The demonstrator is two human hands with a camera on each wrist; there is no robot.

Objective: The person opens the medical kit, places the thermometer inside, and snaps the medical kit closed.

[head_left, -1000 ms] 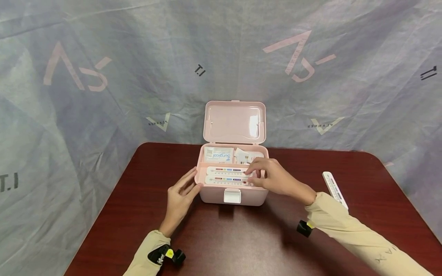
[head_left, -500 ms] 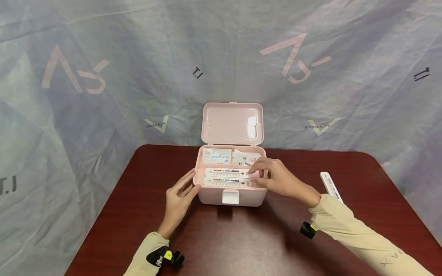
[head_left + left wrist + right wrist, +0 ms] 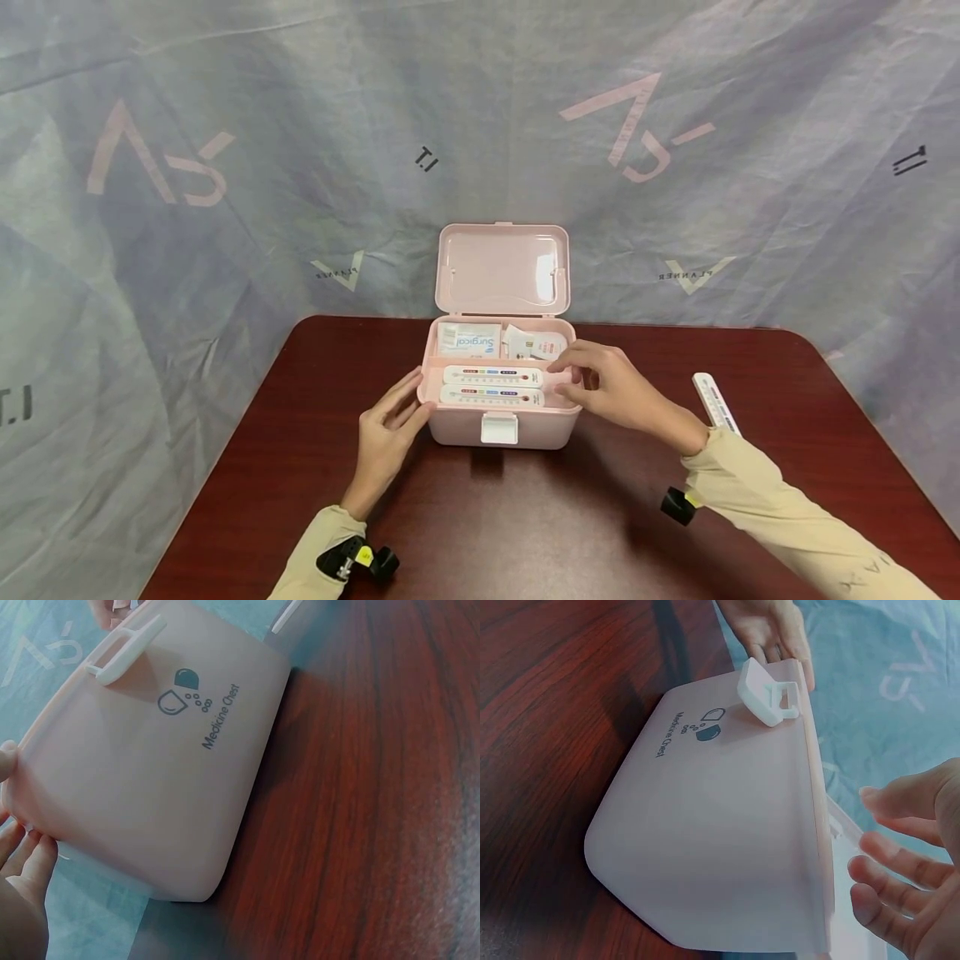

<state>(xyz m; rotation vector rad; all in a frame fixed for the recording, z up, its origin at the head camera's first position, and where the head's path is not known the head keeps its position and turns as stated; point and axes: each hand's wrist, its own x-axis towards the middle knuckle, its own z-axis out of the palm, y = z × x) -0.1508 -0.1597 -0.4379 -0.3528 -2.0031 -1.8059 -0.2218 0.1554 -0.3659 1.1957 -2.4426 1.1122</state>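
While right sleeve (image 3: pixel 780 504) partly hides loose thermometer (image 3: pixel 714 401), left hand (image 3: pixel 384 433) grips chest (image 3: pixel 453 428), right hand (image 3: pixel 617 387) relaxed, fingers parted.

The medicine chest (image 3: pixel 450 427) is being supported by the table (image 3: pixel 495 525), its lid (image 3: pixel 498 268) standing behind. Its left end is being touched by the left hand (image 3: pixel 382 440); the right hand (image 3: pixel 621 392) is being held at the front compartment's (image 3: pixel 432 387) right end. There, two thermometers (image 3: pixel 492 377) are being contained, one behind the other (a third thermometer (image 3: pixel 713 399) is being borne by the table, farther right). Behind, a surgical packet (image 3: pixel 469 340) is being seen left of another packet (image 3: pixel 531 342).
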